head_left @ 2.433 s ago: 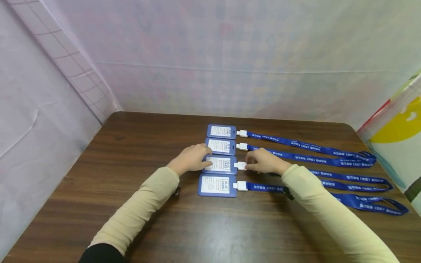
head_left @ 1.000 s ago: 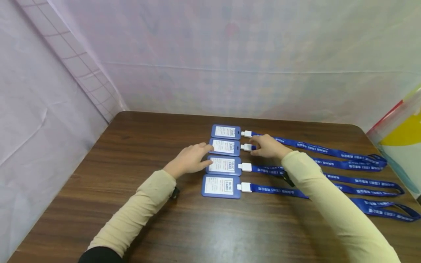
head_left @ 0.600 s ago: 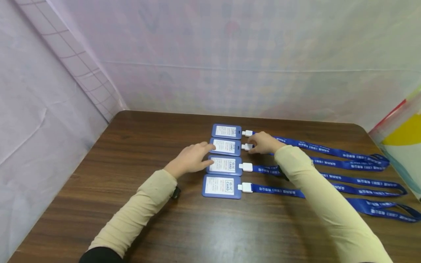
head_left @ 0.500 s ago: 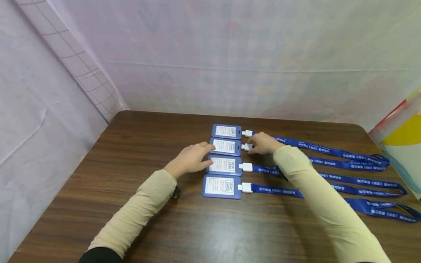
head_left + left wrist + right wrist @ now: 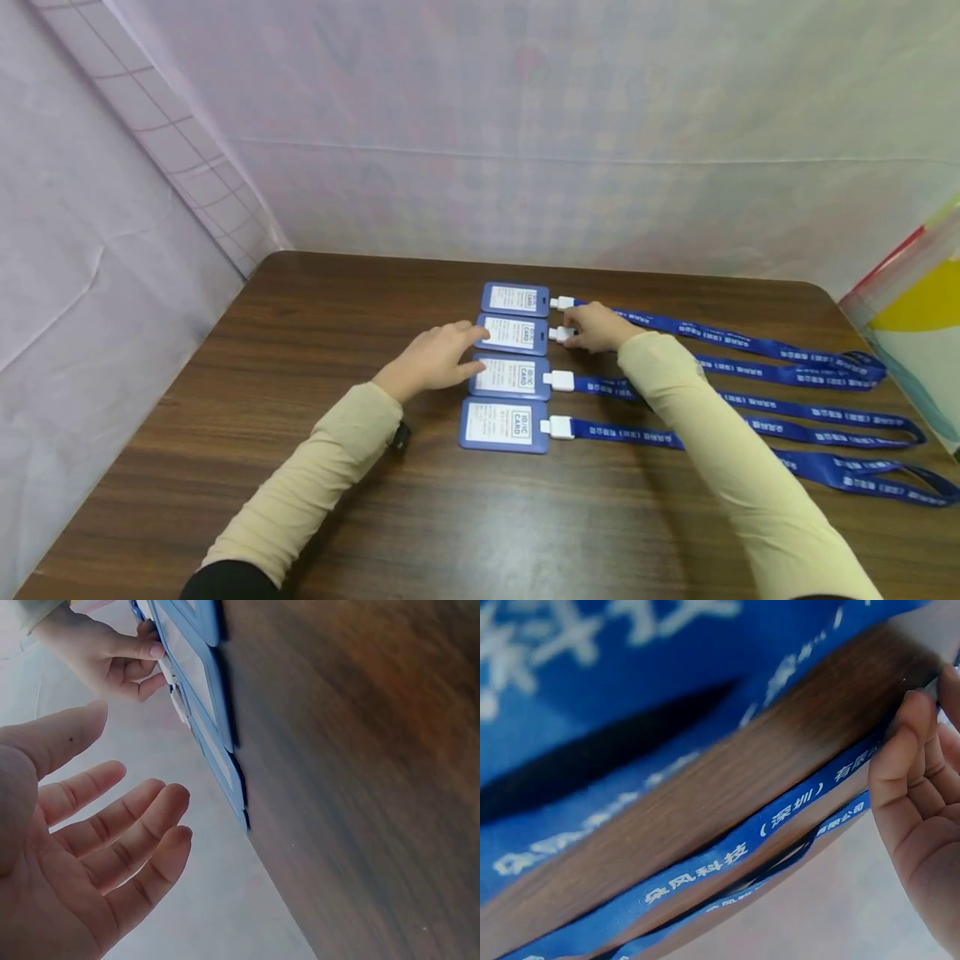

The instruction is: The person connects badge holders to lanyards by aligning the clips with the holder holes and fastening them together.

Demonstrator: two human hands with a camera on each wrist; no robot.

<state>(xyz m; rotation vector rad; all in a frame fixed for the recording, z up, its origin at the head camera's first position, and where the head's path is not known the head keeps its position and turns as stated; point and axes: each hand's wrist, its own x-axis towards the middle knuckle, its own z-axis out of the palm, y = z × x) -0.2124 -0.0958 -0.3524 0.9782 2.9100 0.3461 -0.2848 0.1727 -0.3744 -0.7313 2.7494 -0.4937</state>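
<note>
Several blue ID badge holders lie in a column on the brown table, each with a blue lanyard at its right. My right hand [image 5: 597,327] pinches the white clip [image 5: 558,334] at the end of the second lanyard from the back. That clip lies right at the slotted end of the second badge holder [image 5: 513,333]. My left hand [image 5: 435,358] has its fingers spread and relaxed, with fingertips at the left edges of the two middle holders. In the left wrist view its palm and fingers hold nothing. The right wrist view shows blue straps [image 5: 742,840] running beside my right hand.
The rearmost badge holder [image 5: 515,299] and the front one [image 5: 504,425] lie with white clips at their right ends. Lanyard loops [image 5: 892,483] reach the table's right edge. A pale curtain [image 5: 450,125] hangs behind the table [image 5: 300,333].
My right hand has let go of the third clip from the back and moved back to the second one, which it now pinches. My left hand stays beside the holders; the head view has shifted slightly.
</note>
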